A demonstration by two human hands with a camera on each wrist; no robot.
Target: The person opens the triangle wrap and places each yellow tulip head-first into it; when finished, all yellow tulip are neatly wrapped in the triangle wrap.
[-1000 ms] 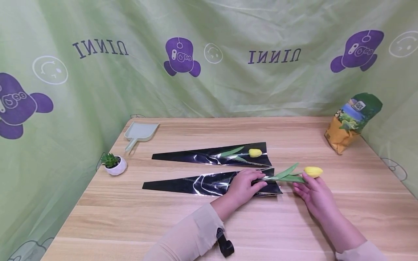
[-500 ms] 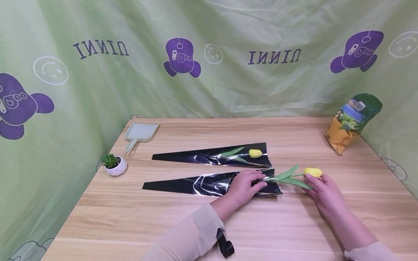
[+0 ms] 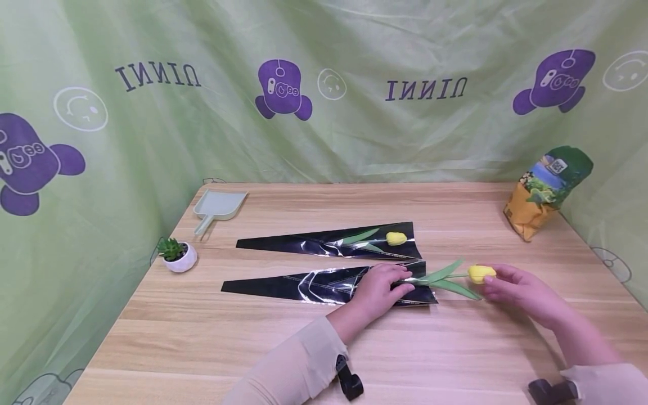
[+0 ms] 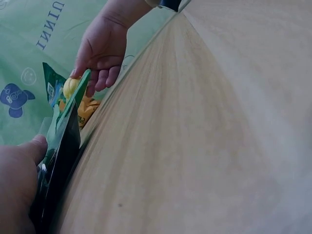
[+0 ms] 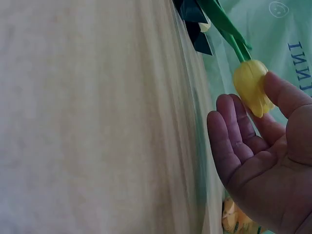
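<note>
A yellow tulip point(image 3: 481, 274) with green leaves point(image 3: 448, 273) sticks out of the wide right end of the near black flower sleeve point(image 3: 283, 286). My right hand point(image 3: 516, 287) pinches the tulip's bloom between thumb and forefinger; in the right wrist view the other fingers point(image 5: 229, 131) spread loosely below the bloom point(image 5: 253, 87). My left hand point(image 3: 379, 289) holds the sleeve near its mouth, its thumb point(image 4: 36, 148) along the clear front. The lower stem is hidden by the left hand. Just behind, a second black sleeve point(image 3: 283, 241) lies flat with another yellow tulip point(image 3: 396, 239) inside.
A pale dustpan point(image 3: 220, 203) lies at the back left of the wooden table point(image 3: 202, 349), and a small potted succulent point(image 3: 178, 257) stands at the left edge. At the back right leans a green and orange bag point(image 3: 547, 191). Green printed cloth point(image 3: 354, 135) surrounds the table.
My right hand has shifted right, from the leaves and stem to the bloom, and turned to come from the right. The bloom has moved slightly left and down; the left hand stays put.
</note>
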